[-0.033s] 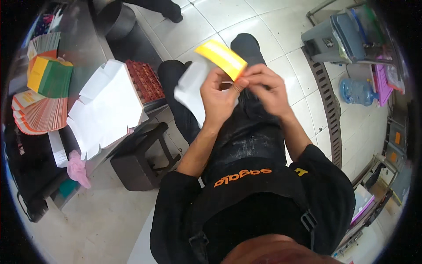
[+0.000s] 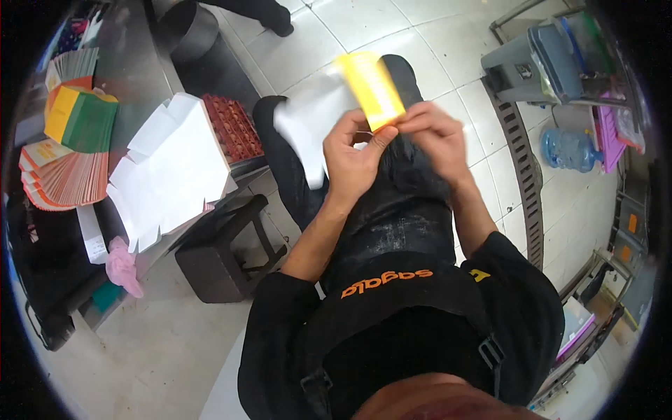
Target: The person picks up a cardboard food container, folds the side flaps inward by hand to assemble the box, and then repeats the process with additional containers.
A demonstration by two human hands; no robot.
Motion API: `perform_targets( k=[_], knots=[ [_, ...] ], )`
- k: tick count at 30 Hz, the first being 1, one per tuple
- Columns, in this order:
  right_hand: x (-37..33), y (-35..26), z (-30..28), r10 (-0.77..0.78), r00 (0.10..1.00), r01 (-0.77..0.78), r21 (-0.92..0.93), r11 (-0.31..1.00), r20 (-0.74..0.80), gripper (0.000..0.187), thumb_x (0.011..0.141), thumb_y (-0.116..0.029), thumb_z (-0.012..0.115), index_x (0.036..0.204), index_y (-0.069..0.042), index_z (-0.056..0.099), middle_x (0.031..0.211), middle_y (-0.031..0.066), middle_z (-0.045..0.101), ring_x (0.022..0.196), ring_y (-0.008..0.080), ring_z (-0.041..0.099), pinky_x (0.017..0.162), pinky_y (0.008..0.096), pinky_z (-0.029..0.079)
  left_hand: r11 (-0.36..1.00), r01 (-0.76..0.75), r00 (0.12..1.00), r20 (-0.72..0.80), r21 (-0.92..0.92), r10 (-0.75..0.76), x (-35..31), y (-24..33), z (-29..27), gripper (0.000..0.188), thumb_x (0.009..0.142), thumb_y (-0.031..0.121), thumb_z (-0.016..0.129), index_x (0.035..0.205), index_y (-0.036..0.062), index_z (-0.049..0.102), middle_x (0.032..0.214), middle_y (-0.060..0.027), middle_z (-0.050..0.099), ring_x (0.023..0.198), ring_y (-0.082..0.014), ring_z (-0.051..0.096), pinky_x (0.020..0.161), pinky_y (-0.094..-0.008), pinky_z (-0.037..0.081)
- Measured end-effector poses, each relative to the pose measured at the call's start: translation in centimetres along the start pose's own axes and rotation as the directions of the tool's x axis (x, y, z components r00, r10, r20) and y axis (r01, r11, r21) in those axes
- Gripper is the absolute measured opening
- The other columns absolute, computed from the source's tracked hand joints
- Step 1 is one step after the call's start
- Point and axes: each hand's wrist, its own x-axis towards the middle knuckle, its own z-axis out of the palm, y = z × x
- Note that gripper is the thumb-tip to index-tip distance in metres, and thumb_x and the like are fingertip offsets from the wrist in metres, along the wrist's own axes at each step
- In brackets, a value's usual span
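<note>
The yellow card [image 2: 372, 87] is above the lap [image 2: 409, 185], its lower edge pinched by the fingers of the left hand [image 2: 353, 157] and right hand [image 2: 439, 136]; uneven pull could crease it, and slack grip could drop it beside the white sheet [image 2: 305, 126].

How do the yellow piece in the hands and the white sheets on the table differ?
The yellow piece is held up in the hands, blurred; the white sheets lie on the table, sharper. The yellow piece is small and narrow; the white sheets are much broader. Both look thin.
</note>
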Motion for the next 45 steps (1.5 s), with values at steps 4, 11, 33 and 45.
perform_targets(
  k=[4, 11, 33, 45],
  knots=[
    [1.8, 1.8, -3.9, 0.273, 0.836, -0.164, 0.256, 0.952, -0.477, 0.03, 0.083, -0.016, 0.053, 0.107, 0.002, 0.055, 0.102, 0.0101, 0.059, 0.092, 0.0177, 0.056, 0.082, 0.0308, 0.044, 0.943, -0.229, 0.92, 0.369, 0.241, 0.129, -0.1, 1.6, -0.8, 0.013, 0.07, -0.002, 0.067, 0.082, 0.0002, 0.063, 0.082, -0.0066, 0.062, 0.075, -0.0161, 0.057, 0.069, -0.028, 0.044],
    [2.8, 1.0, -3.8, 0.321, 0.89, -0.309, 0.089, 0.947, -0.323, 0.032, 0.085, -0.013, 0.058, 0.111, 0.003, 0.051, 0.097, 0.0103, 0.059, 0.091, 0.0147, 0.055, 0.078, 0.0257, 0.044, 0.908, -0.257, 0.55, 0.823, 0.331, -0.144, 0.4, 1.4, -3.8, 0.027, 0.064, -0.01, 0.057, 0.085, 0.0057, 0.064, 0.09, -0.0083, 0.06, 0.088, -0.0255, 0.054, 0.079, -0.0322, 0.041],
    [0.8, -1.8, 4.4, 0.032, 0.988, 0.007, 0.254, 0.967, -0.151, 0.015, 0.084, -0.008, 0.06, 0.097, 0.001, 0.059, 0.105, 0.011, 0.061, 0.092, 0.0125, 0.058, 0.078, 0.0241, 0.046, 0.976, -0.191, 0.95, -0.23, 0.104, 0.21, 0.3, -0.3, -1.1, 0.011, 0.074, 0.002, 0.071, 0.078, -0.0022, 0.063, 0.078, -0.0041, 0.062, 0.069, -0.0073, 0.053, 0.062, -0.0206, 0.041],
    [1.3, -2.1, 3.3, 0.143, 0.989, -0.125, 0.296, 0.947, -0.041, 0.014, 0.088, -0.012, 0.056, 0.093, 0.001, 0.06, 0.107, 0.0096, 0.058, 0.097, 0.014, 0.053, 0.086, 0.0283, 0.042, 1.0, -0.023, 0.994, -0.109, 0.0, 0.023, -0.9, 0.7, -1.1, 0.013, 0.078, 0.005, 0.068, 0.088, -0.0033, 0.065, 0.076, -0.0007, 0.062, 0.064, -0.0042, 0.051, 0.057, -0.017, 0.04]
  ],
)
